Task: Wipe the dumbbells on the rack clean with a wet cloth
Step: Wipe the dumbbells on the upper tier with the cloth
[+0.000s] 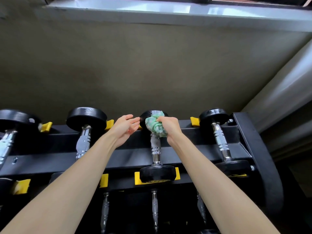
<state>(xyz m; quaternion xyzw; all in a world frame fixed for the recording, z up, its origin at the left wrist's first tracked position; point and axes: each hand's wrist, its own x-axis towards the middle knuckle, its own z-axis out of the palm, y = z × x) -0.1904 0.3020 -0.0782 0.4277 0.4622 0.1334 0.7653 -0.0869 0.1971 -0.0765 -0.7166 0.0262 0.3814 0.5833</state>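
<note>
A black dumbbell with a chrome handle lies on the top tier of the black rack, its far head against the wall. My right hand grips a bunched green and white cloth and presses it against that far head and the top of the handle. My left hand hovers just left of the same head, fingers relaxed, fingertips close to the black rubber; contact is unclear. Other dumbbells lie on this tier: one to the left and one to the right.
Yellow cradles hold the dumbbell heads. A further dumbbell sits at the far left. Chrome handles of a lower tier show below. A grey wall and window sill rise behind; the rack's end frame stands at right.
</note>
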